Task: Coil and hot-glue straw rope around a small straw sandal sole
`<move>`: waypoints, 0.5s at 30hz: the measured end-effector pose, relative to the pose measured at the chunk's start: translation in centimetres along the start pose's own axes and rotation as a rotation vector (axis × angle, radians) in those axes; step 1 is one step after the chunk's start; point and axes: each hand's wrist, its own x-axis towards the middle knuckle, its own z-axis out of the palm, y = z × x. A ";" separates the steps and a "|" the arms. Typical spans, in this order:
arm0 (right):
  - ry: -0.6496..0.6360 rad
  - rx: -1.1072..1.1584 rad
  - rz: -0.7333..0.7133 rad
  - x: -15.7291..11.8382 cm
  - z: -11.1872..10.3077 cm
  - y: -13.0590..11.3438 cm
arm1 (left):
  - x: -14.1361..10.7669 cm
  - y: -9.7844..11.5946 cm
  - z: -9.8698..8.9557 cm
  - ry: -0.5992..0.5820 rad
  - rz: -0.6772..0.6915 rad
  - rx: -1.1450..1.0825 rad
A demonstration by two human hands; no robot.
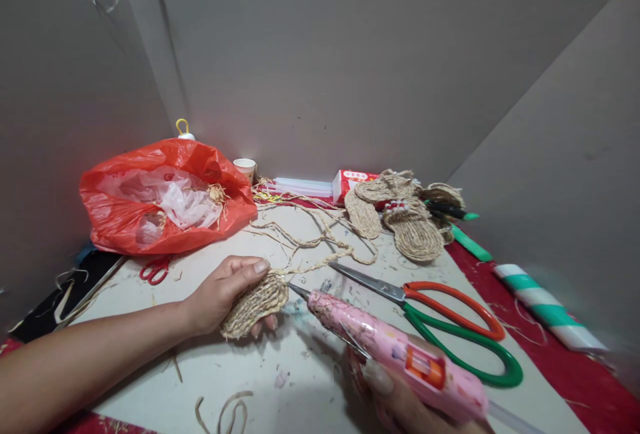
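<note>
While our left hand (233,291) pinches a coiled straw piece (257,309), our right hand (400,391) grips a pink glue gun (363,324).

Left of the straw piece lies a red plastic bag (100,201); just beside the piece's right end we see the gun's nozzle (299,291) and a braided cord (313,267), then farther right, large scissors (400,294). Since the nozzle sits near our left hand, we judge a slip by our right hand could burn it; the cord might snag on the scissors' tip.

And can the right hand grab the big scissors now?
Probably not just yet: the right hand is busy holding the pink glue gun. With that put down, the big scissors look close enough.
</note>
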 end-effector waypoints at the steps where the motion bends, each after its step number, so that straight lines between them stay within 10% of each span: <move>1: 0.003 0.011 -0.008 0.1 0.1 -0.2 | 0.0 0.0 0.0 0.000 0.002 -0.002; 15: 0.031 -0.032 0.046 -0.3 -0.1 0.2 | 0.0 0.0 0.0 0.025 0.043 -0.014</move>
